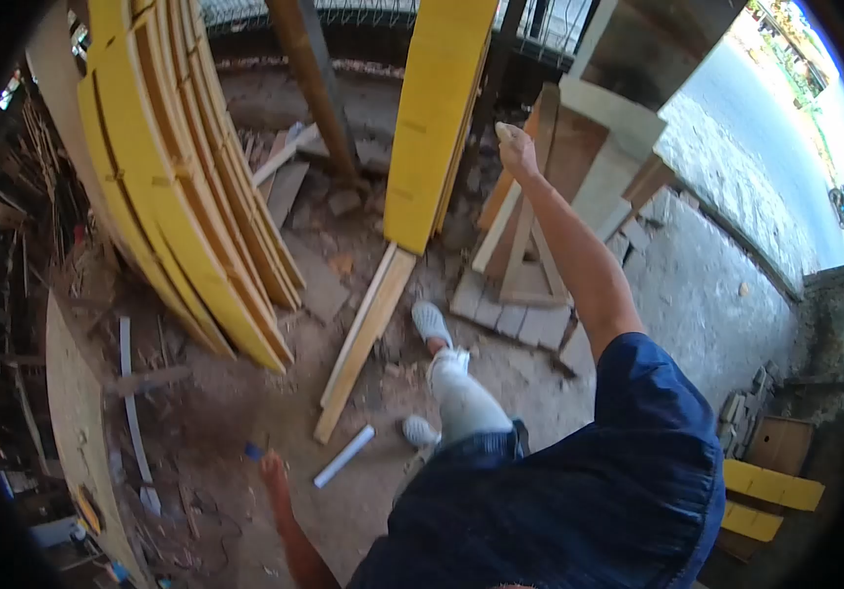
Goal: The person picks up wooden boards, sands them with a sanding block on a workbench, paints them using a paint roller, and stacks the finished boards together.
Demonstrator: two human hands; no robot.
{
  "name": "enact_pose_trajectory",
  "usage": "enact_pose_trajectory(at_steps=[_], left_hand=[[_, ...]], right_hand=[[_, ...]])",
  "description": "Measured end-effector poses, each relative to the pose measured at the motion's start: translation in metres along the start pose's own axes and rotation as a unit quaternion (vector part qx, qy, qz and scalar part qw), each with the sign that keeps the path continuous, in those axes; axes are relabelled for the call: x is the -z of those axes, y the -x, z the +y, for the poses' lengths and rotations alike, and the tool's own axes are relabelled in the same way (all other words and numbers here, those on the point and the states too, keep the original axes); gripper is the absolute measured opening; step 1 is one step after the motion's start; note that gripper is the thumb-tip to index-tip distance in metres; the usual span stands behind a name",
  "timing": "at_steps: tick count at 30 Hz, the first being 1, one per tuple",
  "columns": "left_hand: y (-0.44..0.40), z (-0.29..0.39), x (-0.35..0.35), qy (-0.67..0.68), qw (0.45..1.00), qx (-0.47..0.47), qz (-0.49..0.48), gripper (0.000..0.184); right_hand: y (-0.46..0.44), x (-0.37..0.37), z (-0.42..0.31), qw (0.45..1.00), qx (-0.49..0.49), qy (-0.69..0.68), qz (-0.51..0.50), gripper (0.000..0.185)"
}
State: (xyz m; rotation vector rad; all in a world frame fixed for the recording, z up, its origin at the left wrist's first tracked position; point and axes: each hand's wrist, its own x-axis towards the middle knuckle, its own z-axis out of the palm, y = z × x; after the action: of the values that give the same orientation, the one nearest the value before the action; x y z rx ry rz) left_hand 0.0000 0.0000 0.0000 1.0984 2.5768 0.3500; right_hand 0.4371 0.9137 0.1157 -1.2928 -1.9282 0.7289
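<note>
My right hand [517,155] reaches forward with its fingers closed, beside the leaning wooden frames [532,221]. Something pale shows at its fingertips, too small to make out. Low on the left is my left hand [272,468], its fingers closed, with a small blue object [253,451] at the fingertips. The blue object's kind is unclear. Between the hands, a tall yellow panel stack [437,118] stands upright, its lower end by two long wooden strips [365,339]. A short white strip [343,456] lies on the ground near my left hand.
Several curved yellow panels [162,177] lean at the left. A brown post [314,88] stands behind. Paving blocks [510,316] lie under the frames. Yellow boards [773,485] are at the lower right. Wood scraps litter the dirt floor, and a road [765,118] runs outside.
</note>
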Motion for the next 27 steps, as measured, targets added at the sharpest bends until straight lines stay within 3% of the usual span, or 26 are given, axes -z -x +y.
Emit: enact_pose_trajectory(at_steps=[1,2,3,5,6,8,11,14,16,20,22,24,27], left_hand=[[-0.006,-0.003,-0.02,-0.355,0.906,-0.221,0.065,0.047],[0.005,0.01,-0.023,-0.275,0.937,-0.213,0.039,0.035],[-0.039,0.095,0.009,-0.215,0.957,-0.188,-0.045,0.025],[-0.035,0.14,0.02,-0.208,0.958,-0.105,-0.169,0.028],[-0.04,0.166,0.021,-0.08,0.984,0.014,-0.161,0.03],[-0.075,0.27,0.054,0.173,0.941,0.255,-0.138,0.035],[-0.096,0.287,0.056,0.138,0.949,0.259,-0.119,0.041],[-0.145,0.32,0.057,0.128,0.966,0.212,-0.077,0.043],[-0.191,0.348,0.068,0.052,0.982,0.145,-0.111,0.044],[-0.299,0.478,0.085,0.207,0.974,0.065,-0.068,0.045],[-0.355,0.53,0.081,0.15,0.985,-0.068,-0.049,0.043],[-0.403,0.604,0.099,0.184,0.98,-0.048,-0.054,0.04],[-0.441,0.662,0.126,0.367,0.925,0.046,-0.09,0.045]], right_hand=[[-0.029,0.002,-0.006,0.968,0.182,0.132,0.109,0.047],[-0.042,0.003,-0.013,0.879,0.344,0.258,0.206,0.043],[-0.133,-0.034,0.037,0.915,0.273,0.253,0.153,0.043],[-0.158,-0.03,-0.008,0.947,0.174,0.247,0.106,0.044],[-0.177,-0.026,-0.032,0.952,0.113,0.273,0.079,0.045],[-0.21,-0.035,-0.02,0.944,0.114,0.297,0.087,0.046],[-0.224,-0.052,0.0,0.936,0.119,0.319,0.095,0.046],[-0.23,-0.05,0.001,0.949,0.115,0.277,0.093,0.047],[-0.232,-0.053,0.009,0.965,0.112,0.217,0.096,0.051],[-0.204,-0.058,-0.028,0.96,0.146,0.184,0.151,0.031],[-0.172,-0.058,-0.062,0.966,0.158,0.158,0.133,0.028],[-0.134,-0.058,-0.102,0.963,0.185,0.154,0.121,0.025],[-0.069,-0.072,-0.15,0.964,0.225,0.095,0.109,0.023]])
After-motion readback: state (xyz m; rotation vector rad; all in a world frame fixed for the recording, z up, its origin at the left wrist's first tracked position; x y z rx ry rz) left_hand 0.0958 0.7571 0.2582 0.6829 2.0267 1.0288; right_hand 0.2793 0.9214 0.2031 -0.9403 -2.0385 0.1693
